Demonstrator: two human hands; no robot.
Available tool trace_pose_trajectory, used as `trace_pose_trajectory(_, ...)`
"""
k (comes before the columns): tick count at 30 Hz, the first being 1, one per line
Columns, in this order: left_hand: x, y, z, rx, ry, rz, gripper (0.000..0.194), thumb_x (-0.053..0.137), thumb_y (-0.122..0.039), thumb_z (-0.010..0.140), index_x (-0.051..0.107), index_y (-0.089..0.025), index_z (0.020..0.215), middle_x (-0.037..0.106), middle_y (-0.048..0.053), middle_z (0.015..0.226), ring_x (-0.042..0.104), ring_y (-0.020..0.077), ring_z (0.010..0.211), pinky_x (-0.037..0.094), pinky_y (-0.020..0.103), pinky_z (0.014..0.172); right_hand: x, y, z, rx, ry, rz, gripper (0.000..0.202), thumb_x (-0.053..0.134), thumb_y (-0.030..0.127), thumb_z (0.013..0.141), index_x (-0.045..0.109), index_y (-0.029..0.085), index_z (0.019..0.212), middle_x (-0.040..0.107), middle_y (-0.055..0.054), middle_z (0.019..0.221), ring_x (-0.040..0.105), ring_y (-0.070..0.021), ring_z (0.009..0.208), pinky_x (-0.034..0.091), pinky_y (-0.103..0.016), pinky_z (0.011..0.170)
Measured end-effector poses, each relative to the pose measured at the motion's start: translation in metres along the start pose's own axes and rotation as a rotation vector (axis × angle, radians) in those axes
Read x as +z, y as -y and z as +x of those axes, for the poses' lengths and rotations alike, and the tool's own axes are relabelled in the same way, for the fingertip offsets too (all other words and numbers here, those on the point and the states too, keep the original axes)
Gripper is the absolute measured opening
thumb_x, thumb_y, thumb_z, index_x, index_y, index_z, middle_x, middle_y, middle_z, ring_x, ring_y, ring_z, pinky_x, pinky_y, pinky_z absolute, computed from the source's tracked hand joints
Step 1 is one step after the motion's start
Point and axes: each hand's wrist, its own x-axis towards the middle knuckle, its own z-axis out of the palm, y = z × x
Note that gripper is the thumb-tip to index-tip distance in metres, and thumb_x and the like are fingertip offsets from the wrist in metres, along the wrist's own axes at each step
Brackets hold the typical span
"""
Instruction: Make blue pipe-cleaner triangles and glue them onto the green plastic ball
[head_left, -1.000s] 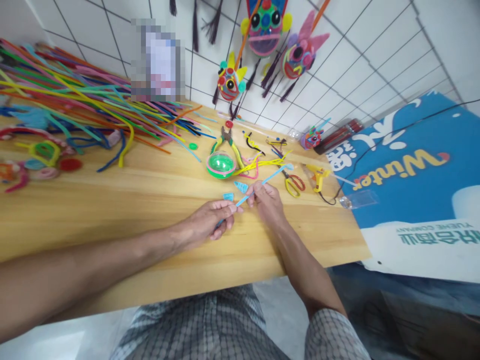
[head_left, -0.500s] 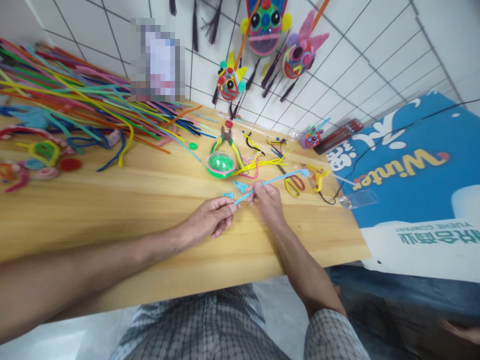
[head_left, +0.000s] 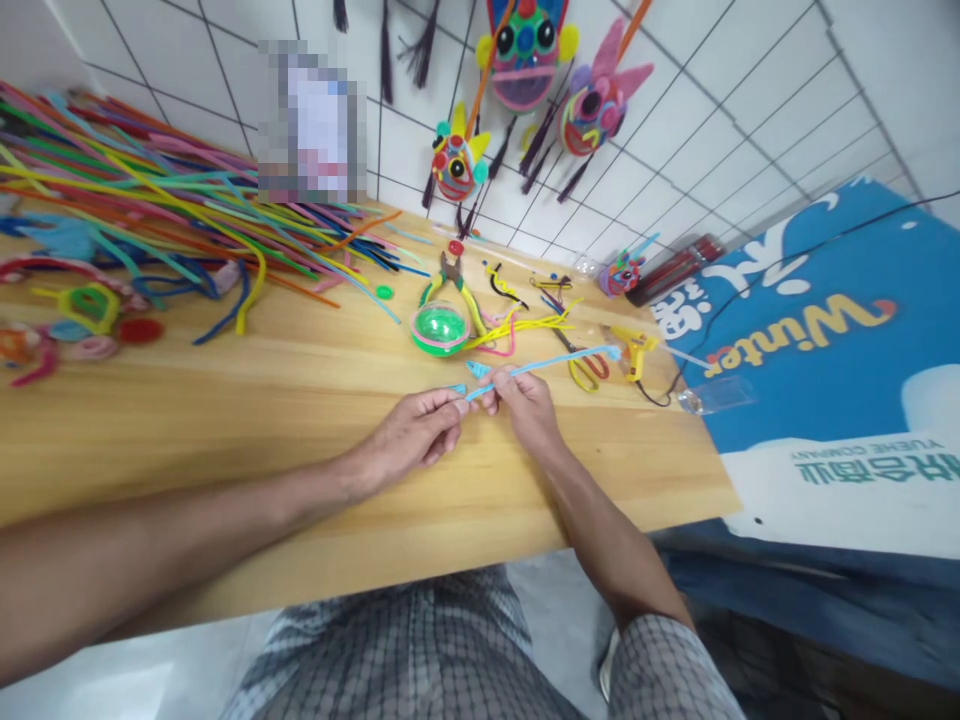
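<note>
In the head view, your left hand (head_left: 420, 428) pinches the near end of a light-blue fuzzy stem (head_left: 559, 358) between thumb and fingers, with no gap at the tips. Your right hand (head_left: 529, 405) grips the same stem just beside it, thumb and forefinger closed around it. The stem runs between your hands over the wooden table (head_left: 300, 400), then reaches out to your right, passing in front of the scissors (head_left: 587, 372); its far tip lies just beside the yellow glue gun (head_left: 637, 357). You cannot tell whether that tip touches anything. Close beyond your fingers lies a small blue coiled piece (head_left: 476, 370). Farther off, a green-and-clear ball (head_left: 440, 330) sits by the handles of the pliers (head_left: 451, 268), near some yellow stems (head_left: 529, 325). A heap of coloured stems (head_left: 150, 190) spreads at your far left.
</note>
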Motion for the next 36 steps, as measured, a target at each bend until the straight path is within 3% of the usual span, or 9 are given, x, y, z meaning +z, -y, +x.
trace_pose_trajectory(8, -0.002, 0.001, 0.0, -0.023, -0.023, -0.012, 0.031, 0.068, -0.045, 0.084, 0.065, -0.014, 0.083, 0.061, -0.002, 0.053, 0.039, 0.0056, 0.034, 0.028, 0.018, 0.033, 0.007, 0.008, -0.006, -0.016, -0.044, -0.05, 0.047, 0.07, 0.065, 0.082, 0.072, 0.019, 0.071, 0.067, -0.001, 0.061, 0.058, -0.012, 0.053, 0.049, -0.027, 0.055)
trace_pose_trajectory(17, 0.001, -0.006, -0.005, -0.094, -0.021, -0.128, 0.039, 0.068, -0.048, 0.083, 0.069, -0.01, 0.09, 0.07, 0.005, 0.064, 0.044, 0.0074, 0.035, 0.033, 0.02, 0.033, -0.003, 0.002, 0.0, -0.055, -0.213, -0.006, 0.046, 0.068, 0.065, 0.082, 0.07, 0.019, 0.074, 0.064, 0.001, 0.058, 0.056, -0.0117, 0.053, 0.047, -0.026, 0.054)
trace_pose_trajectory(25, -0.003, -0.001, -0.002, 0.081, -0.026, -0.021, 0.033, 0.069, -0.046, 0.084, 0.069, -0.013, 0.081, 0.067, 0.002, 0.066, 0.043, 0.0067, 0.04, 0.031, 0.02, 0.037, -0.003, -0.003, 0.0, -0.029, -0.194, 0.064, 0.045, 0.071, 0.063, 0.08, 0.07, 0.019, 0.075, 0.066, 0.001, 0.06, 0.057, -0.0116, 0.052, 0.046, -0.025, 0.053)
trace_pose_trajectory(32, -0.002, -0.007, -0.01, 0.208, 0.016, 0.126, 0.034, 0.062, -0.043, 0.092, 0.074, -0.015, 0.077, 0.046, -0.005, 0.048, 0.04, 0.0077, 0.045, 0.032, 0.021, 0.047, 0.0, -0.003, 0.0, 0.043, -0.232, 0.208, 0.045, 0.074, 0.064, 0.076, 0.066, 0.02, 0.073, 0.066, 0.001, 0.058, 0.055, -0.0107, 0.049, 0.043, -0.024, 0.049)
trace_pose_trajectory(36, -0.003, -0.004, -0.009, 0.191, 0.016, 0.091, 0.037, 0.064, -0.049, 0.091, 0.074, -0.015, 0.082, 0.055, -0.003, 0.055, 0.042, 0.0076, 0.045, 0.034, 0.021, 0.046, -0.001, -0.001, 0.001, 0.028, -0.229, 0.236, 0.045, 0.077, 0.064, 0.074, 0.067, 0.02, 0.072, 0.066, 0.001, 0.057, 0.055, -0.0108, 0.048, 0.043, -0.024, 0.049)
